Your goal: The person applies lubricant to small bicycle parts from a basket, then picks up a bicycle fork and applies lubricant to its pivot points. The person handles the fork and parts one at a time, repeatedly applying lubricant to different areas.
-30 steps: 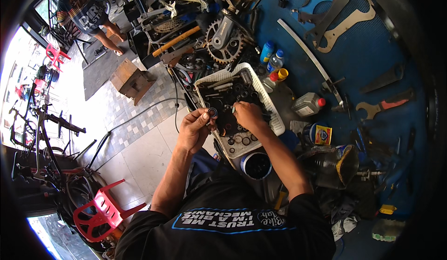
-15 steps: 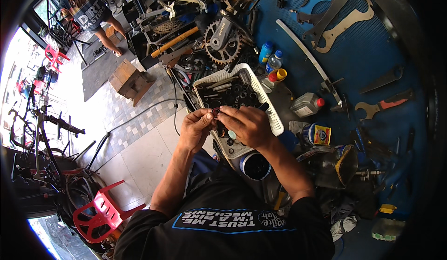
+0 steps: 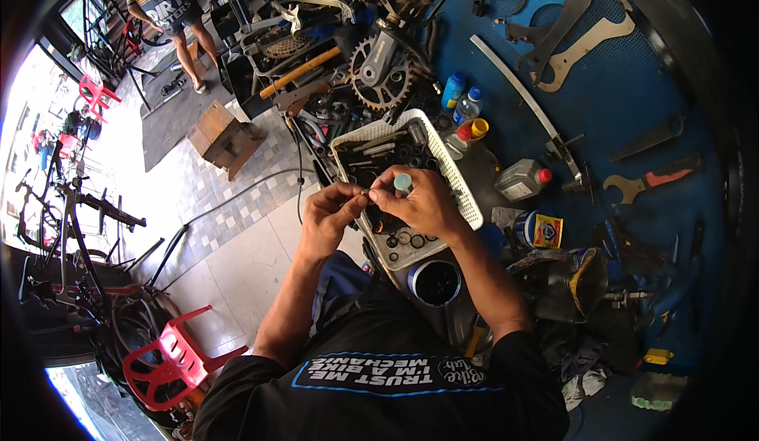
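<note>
My left hand [image 3: 332,216] pinches a small part [image 3: 366,193] I cannot make out, over the white perforated plastic basket [image 3: 465,196]. Fingertips of my right hand [image 3: 415,208] meet it there; a short, pale teal cylinder [image 3: 402,182] sticks up from that hand's grip. Inside the basket lie dark rings [image 3: 405,237], metal rods [image 3: 378,148] and other small parts, partly hidden by my hands. A round tub [image 3: 435,283] with dark contents stands just below the basket.
Crankset [image 3: 379,69] and piled tools lie above the basket. Bottles [image 3: 453,91] and wrenches [image 3: 648,179] are on the blue bench at right. At left are bike frames [image 3: 71,212], a red chair [image 3: 166,358] and a wooden box [image 3: 221,137]. A person [image 3: 166,14] stands at upper left.
My right hand came up out of the basket to meet my left hand, then turned so the teal cylinder points upward. The dark ring is now mostly hidden. The other person has shifted right.
</note>
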Demonstrator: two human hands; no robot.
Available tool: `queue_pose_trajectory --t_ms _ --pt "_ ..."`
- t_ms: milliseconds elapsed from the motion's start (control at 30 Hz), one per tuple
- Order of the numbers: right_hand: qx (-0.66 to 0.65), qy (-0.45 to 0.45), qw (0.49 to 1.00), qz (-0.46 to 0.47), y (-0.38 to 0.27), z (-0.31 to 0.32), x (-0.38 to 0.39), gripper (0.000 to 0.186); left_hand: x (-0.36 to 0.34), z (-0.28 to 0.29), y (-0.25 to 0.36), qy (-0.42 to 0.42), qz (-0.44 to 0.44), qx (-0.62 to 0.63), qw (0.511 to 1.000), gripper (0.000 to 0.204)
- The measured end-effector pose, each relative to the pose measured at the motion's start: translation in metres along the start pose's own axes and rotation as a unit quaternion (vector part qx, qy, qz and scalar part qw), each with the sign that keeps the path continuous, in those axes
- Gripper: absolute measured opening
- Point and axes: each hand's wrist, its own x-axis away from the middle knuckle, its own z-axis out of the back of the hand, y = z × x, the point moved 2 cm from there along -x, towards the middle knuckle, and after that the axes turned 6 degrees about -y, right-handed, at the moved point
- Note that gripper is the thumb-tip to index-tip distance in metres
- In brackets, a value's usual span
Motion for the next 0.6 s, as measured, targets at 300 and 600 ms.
queue_pose_trajectory --t_ms 300,600 --pt "-0.054 0.015 0.996 0.068 0.006 -0.007 -0.003 0.023 -0.004 -0.008 0.003 0.034 -0.036 0.038 0.998 0.018" --pt "-0.048 0.02 0.995 0.08 0.011 -0.002 -0.001 0.025 -0.006 -0.005 0.002 0.013 0.0 -0.071 0.997 0.024"
